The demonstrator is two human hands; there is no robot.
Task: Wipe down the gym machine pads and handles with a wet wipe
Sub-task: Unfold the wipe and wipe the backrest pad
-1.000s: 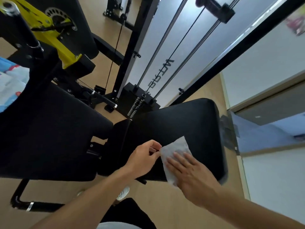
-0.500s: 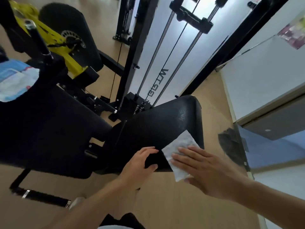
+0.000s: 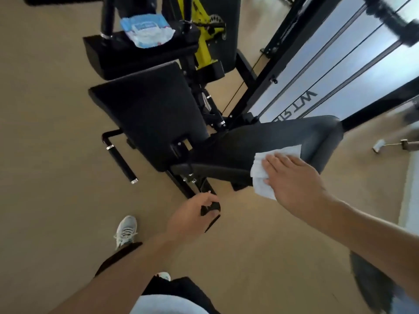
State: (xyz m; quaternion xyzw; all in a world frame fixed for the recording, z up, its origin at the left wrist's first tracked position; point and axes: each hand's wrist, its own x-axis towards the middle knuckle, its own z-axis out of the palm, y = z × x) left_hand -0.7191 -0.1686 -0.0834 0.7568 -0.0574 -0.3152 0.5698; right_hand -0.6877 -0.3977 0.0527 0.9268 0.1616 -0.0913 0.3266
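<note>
I look down on a tan floor [image 3: 56, 155] that fills most of the view. A tall black machine frame with steel guide rods and cables [image 3: 294, 64] runs up the right side in front of a pale panel with dark lettering. Beside it sits a wide black padded seat [image 3: 147, 114], and next to that, nearer my right arm, a long black vinyl back pad [image 3: 260, 141] lies tilted. Beyond the seat is a smaller black padded block [image 3: 108, 55], and behind that a yellow metal lever arm [image 3: 201, 53]. A black handle bar with chrome rings [image 3: 121, 159] sticks out low on the seat's left side. A grey sneaker [image 3: 125, 231] stands on the floor near my left arm.

The only container I see is a soft blue-and-white wipes packet [image 3: 147, 30], resting on top of the smaller padded block; I cannot tell whether its flap is open or what is left inside.

My right hand [image 3: 294, 180] is spread flat, fingers extended and together, pressing a white wet wipe [image 3: 272, 164] against the near edge of the back pad, with part of the wipe hanging over the side. My left hand [image 3: 192, 214] hangs below the pad, fingers loosely curled, in front of a black bracket [image 3: 212, 208] at the machine's base; I cannot tell whether it grips the bracket or only overlaps it.
</note>
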